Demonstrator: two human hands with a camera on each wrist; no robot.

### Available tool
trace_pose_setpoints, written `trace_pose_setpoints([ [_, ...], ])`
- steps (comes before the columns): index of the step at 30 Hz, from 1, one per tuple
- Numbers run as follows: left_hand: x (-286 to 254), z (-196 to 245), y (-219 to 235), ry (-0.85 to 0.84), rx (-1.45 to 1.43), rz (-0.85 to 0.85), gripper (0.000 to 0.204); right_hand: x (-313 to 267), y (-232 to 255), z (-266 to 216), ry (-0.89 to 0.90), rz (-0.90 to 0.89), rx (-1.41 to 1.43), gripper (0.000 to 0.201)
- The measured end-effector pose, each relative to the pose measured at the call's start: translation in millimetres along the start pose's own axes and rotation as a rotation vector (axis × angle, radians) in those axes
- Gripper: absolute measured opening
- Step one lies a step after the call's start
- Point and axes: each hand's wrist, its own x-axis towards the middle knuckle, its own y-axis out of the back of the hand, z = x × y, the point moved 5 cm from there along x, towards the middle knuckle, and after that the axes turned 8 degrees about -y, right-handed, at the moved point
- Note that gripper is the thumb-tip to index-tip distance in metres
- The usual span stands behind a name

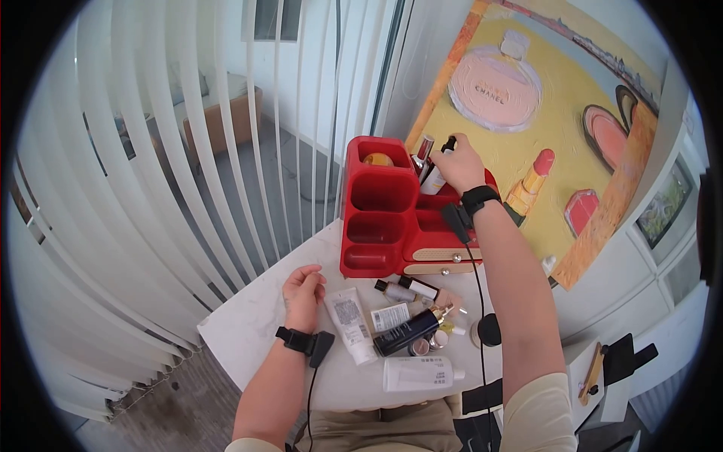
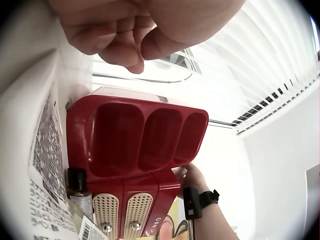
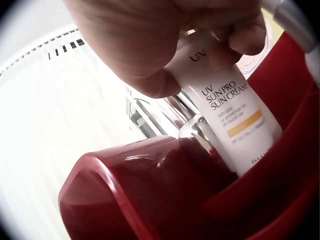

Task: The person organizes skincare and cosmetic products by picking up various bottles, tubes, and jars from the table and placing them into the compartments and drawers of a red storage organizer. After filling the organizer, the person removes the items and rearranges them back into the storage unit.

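Note:
My right hand (image 1: 461, 164) pinches a white sun cream tube (image 3: 232, 110) by its upper end. The tube's lower end sits inside a rear compartment of a red cosmetics organizer (image 2: 80, 132), tilted beside silver-capped bottles (image 1: 422, 154). My left hand (image 1: 301, 295) is over the table's left part, its fingers loosely bent with nothing in them. Closest to it lies a large white tube (image 1: 349, 324) with printed text. The organizer's front shows two drawers with woven-look faces (image 2: 137, 210) and round knobs.
On the white table (image 1: 263, 335) in front of the organizer lie a dark blue bottle (image 1: 410, 333), a white bottle (image 1: 418, 374), small jars (image 1: 419, 346) and several other cosmetics. Vertical blinds (image 1: 188, 151) hang at left. A painted canvas (image 1: 557, 143) leans behind at right.

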Motion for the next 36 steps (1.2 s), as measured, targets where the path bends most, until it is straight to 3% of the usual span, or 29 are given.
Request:
trace_pose_setpoints([
  [7, 0, 0, 0, -0.005, 0.017, -0.004, 0.014, -2, 8, -11, -0.029, 0.159, -0.242, 0.038],
  [16, 0, 0, 0, 0.01, 0.028, 0.009, 0.014, -2, 5, -12, 0.019, 0.264, -0.309, 0.025],
  [26, 2, -3, 2, -0.009, 0.034, 0.002, 0.015, 14, 42, -5, 0.105, 0.434, -0.197, 0.027],
  [30, 3, -2, 2, -0.024, 0.024, -0.019, 0.016, 11, 83, -13, 0.298, 0.522, -0.041, 0.031],
  [34, 3, -2, 3, -0.004, 0.027, -0.018, 0.016, -5, 141, -9, 0.354, 0.496, -0.015, 0.032],
  [36, 4, -3, 3, -0.005, 0.03, -0.031, 0.016, -34, 159, 4, 0.26, 0.185, 0.312, 0.03],
])
